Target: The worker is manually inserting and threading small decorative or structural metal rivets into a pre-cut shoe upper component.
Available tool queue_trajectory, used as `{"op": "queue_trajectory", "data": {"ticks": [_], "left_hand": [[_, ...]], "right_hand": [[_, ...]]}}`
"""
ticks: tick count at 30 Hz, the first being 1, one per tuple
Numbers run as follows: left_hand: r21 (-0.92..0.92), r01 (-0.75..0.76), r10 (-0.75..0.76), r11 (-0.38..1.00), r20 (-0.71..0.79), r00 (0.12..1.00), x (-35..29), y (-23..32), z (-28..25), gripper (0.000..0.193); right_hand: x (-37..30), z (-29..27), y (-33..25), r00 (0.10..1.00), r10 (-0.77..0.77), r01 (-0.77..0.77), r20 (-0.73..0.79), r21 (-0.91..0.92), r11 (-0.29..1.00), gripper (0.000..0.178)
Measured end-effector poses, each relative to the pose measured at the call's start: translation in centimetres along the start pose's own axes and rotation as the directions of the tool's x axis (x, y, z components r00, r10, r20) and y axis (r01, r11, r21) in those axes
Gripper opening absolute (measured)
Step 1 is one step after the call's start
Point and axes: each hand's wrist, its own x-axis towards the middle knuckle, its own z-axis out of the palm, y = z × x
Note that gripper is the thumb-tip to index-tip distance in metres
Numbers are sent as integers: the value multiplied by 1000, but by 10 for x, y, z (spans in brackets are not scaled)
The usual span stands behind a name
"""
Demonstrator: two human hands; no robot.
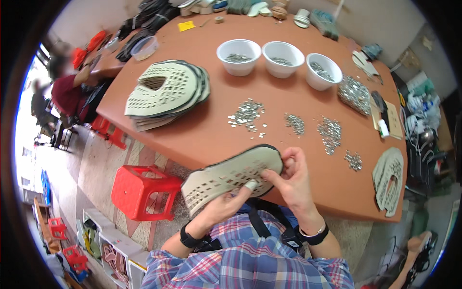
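A beige shoe upper (pixel 219 176) with rows of small cut-outs and a dark edge is held tilted in front of my body, by the table's front edge. My left hand (pixel 224 208) grips its lower side, thumb on the face and the other fingers hidden underneath. At its right end, my right hand (pixel 294 182) pinches the piece, thumb on the surface and fingers curled at the rim. Just beyond lie loose piles of small shiny metal pieces: a left pile (pixel 248 115), a smaller middle pile (pixel 294 124), a long pile (pixel 330 136) and a little pile (pixel 353 160).
Three white bowls (pixel 239 68) with metal pieces stand farther back on the brown table (pixel 207 142). A stack of uppers (pixel 187 86) lies left; a clear bag (pixel 355 94) and more uppers (pixel 387 180) lie right. A red stool (pixel 132 192) stands left; a person (pixel 70 94) sits beyond.
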Motion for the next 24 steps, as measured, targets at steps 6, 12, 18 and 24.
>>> {"op": "queue_trajectory", "data": {"ticks": [6, 12, 18, 24], "left_hand": [[-274, 169, -221, 947, -174, 960, 10, -9, -4, 31], [-270, 100, -152, 958, -181, 972, 13, -13, -7, 29], [-334, 91, -172, 938, -222, 960, 1, -35, -26, 29], [-276, -86, 50, 957, -137, 989, -4, -38, -32, 20]], "right_hand": [[16, -18, -5, 952, 196, -180, 237, -87, 980, 25], [50, -86, -2, 988, -100, -17, -117, -725, 688, 11], [61, -69, 2, 995, -99, 44, -17, -814, 580, 9], [77, -44, 5, 988, -93, 152, 121, -827, 541, 9]]}}
